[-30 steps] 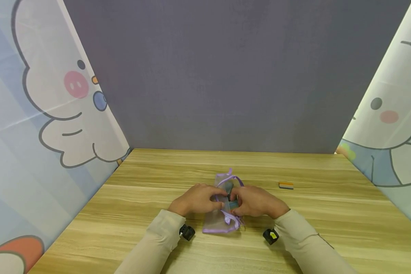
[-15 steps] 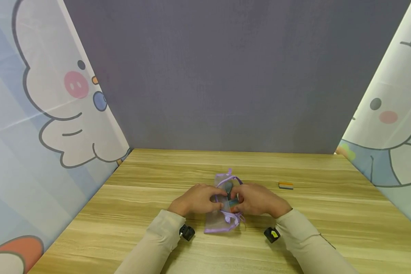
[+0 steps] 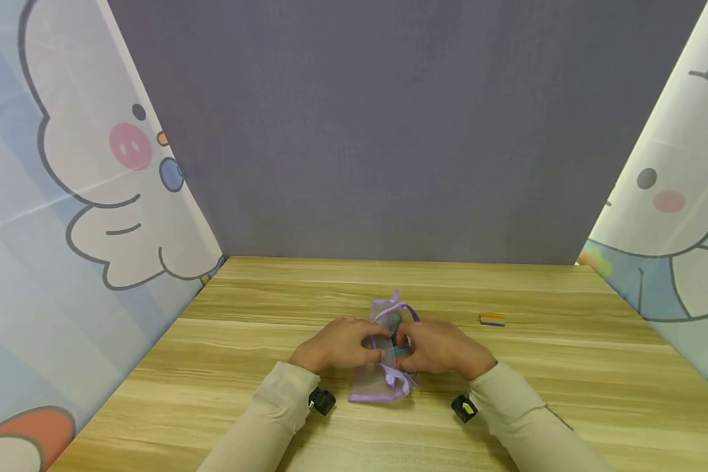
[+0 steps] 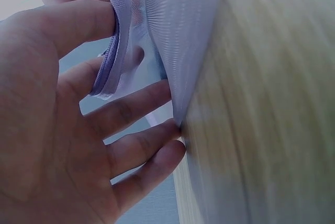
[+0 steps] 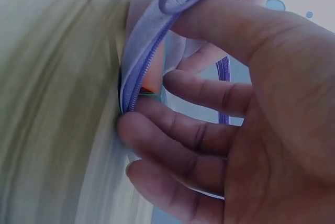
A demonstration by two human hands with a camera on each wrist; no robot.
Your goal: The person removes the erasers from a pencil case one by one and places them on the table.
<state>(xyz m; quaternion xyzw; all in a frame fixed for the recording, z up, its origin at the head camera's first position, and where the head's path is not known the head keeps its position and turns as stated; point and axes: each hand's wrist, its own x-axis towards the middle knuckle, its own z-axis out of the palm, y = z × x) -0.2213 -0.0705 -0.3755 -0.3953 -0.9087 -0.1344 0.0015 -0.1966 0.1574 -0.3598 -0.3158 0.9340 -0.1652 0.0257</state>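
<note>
A see-through mesh zip pouch point(image 3: 373, 383) with purple trim lies unzipped on the table. My left hand point(image 3: 343, 342) grips its left side, the thumb and index finger bent round the zip edge point(image 4: 112, 59). At the mouth, my right hand point(image 3: 439, 346) curls round the other zip edge point(image 5: 144, 69), its thumb and fingertips reaching inside the opening. Inside show a dark grey thing point(image 3: 393, 322) and a teal thing point(image 3: 401, 353). In the right wrist view an orange piece point(image 5: 153, 72) shows by the right fingertips; its kind is partly hidden by the zip tape.
A small orange-and-grey bar point(image 3: 492, 319) lies on the wooden table point(image 3: 259, 301) to the right of the pouch. A dark grey panel point(image 3: 389, 131) stands behind the table. Cartoon-printed sheets point(image 3: 94, 216) hang at both sides.
My right hand shifts slightly at the pouch mouth, and the orange patch seen half a second ago is covered in the head view. The left hand stays in place.
</note>
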